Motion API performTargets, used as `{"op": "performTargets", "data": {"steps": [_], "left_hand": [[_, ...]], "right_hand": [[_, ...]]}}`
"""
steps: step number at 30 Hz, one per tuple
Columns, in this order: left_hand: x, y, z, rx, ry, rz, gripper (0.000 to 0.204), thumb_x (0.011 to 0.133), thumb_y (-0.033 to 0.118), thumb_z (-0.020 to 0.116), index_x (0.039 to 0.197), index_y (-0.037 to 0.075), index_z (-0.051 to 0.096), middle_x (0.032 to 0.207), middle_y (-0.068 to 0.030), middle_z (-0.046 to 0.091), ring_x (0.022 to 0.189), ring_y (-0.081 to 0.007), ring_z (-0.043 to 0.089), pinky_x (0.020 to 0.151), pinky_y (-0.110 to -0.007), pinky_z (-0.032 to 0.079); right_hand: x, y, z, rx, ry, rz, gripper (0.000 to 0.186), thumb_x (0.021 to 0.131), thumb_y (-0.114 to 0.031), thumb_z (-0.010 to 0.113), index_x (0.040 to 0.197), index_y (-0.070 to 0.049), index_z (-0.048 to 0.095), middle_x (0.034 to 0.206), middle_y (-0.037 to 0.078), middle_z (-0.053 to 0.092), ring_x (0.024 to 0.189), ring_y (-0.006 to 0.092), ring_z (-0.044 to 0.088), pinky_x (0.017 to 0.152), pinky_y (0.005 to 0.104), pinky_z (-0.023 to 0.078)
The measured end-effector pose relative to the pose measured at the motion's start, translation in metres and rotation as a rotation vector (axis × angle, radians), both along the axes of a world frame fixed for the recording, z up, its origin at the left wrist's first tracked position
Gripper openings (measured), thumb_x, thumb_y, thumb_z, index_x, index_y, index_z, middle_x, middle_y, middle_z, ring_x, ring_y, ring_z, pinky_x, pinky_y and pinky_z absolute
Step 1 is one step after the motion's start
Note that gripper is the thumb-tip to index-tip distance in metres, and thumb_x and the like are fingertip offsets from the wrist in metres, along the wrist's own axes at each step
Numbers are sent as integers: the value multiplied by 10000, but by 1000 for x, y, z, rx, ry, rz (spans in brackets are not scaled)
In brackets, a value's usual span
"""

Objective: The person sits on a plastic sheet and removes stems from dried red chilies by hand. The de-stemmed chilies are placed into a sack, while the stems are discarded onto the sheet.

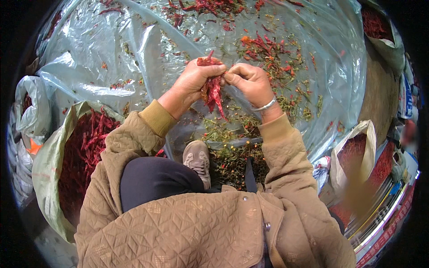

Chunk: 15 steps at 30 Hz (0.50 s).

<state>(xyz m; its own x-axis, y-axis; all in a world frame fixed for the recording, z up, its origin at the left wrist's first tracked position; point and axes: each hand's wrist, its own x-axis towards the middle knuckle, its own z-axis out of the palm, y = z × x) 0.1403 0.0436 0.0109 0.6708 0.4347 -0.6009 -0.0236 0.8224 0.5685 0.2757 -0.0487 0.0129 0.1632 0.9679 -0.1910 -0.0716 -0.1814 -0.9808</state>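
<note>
My left hand point(195, 79) is closed around a small bunch of dried red chilies point(213, 91), their wrinkled tips hanging below the palm and one poking up above the fingers. Thumb and forefinger of my right hand point(249, 83) are pinched together right at my left thumb tip, beside the bunch. Whatever lies in that pinch is too small and hidden to name. Both hands are over a clear plastic sheet point(187, 38), on which chilies, stems and bits are scattered. A heap of green-brown stems point(237, 163) lies below my hands, by my shoe point(197, 161).
At the left stands an open woven sack point(44, 172) full of dried red chilies point(85, 152), near a whitish plastic bag point(35, 107). Loose chilies point(268, 49) lie on the sheet beyond my hands. More sacks of chilies, one pale point(368, 156), line the right side.
</note>
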Motion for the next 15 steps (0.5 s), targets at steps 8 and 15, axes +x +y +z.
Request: {"op": "performTargets", "data": {"steps": [8, 15], "left_hand": [[-4, 0, 2, 382, 107, 8, 83, 767, 59, 588, 818, 12, 541, 650, -13, 551, 534, -87, 524, 502, -209, 439], [-7, 44, -3, 118, -38, 340, 86, 758, 39, 580, 806, -18, 537, 695, -80, 579, 559, -148, 562, 527, -247, 474]], "right_hand": [[-7, 3, 4, -26, -355, 67, 162, 782, -148, 619, 715, -7, 575, 627, 12, 558, 556, 93, 468, 513, 250, 388], [-15, -14, -26, -47, 891, -163, 138, 842, -165, 548, 847, -37, 597, 713, 70, 582, 513, 82, 452, 510, 214, 366]]}}
